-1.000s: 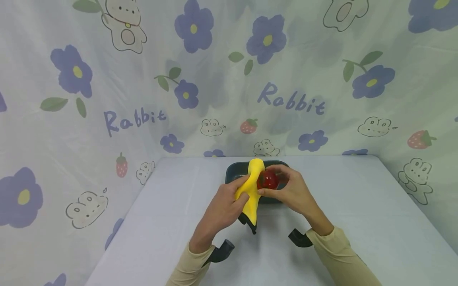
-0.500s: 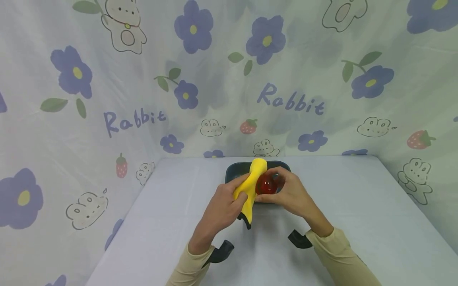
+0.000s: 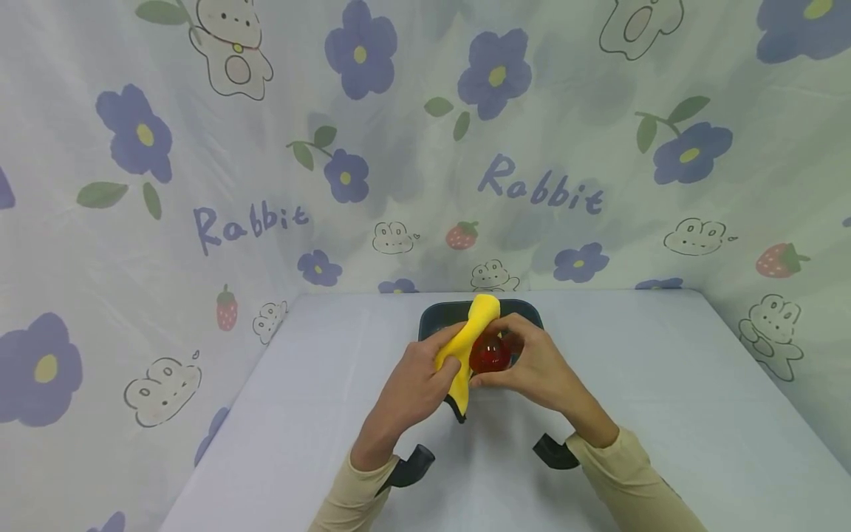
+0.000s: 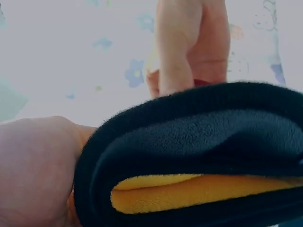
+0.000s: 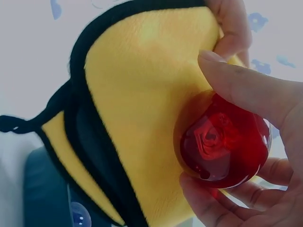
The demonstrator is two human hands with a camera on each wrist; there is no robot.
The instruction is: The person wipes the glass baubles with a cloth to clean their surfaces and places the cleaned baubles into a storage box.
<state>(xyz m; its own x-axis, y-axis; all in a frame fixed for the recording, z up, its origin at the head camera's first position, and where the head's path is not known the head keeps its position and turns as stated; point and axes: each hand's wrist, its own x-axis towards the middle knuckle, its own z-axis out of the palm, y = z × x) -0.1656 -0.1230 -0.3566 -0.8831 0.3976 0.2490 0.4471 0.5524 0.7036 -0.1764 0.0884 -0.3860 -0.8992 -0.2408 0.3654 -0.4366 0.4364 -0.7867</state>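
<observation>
The red ball point(image 3: 490, 355) is pinched in the right hand point(image 3: 532, 366), the yellow cloth point(image 3: 465, 347) clutched in the left hand point(image 3: 412, 384) (glossy ball; a slip seems possible).

red glossy ball point(image 3: 490, 355) | touching folded yellow black-edged cloth point(image 3: 465, 347)

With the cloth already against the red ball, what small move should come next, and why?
Probably turn the red glass ball slightly in the right hand while the left hand rubs the yellow cloth over it: the cloth touches only one side, and the rest is bare.
</observation>
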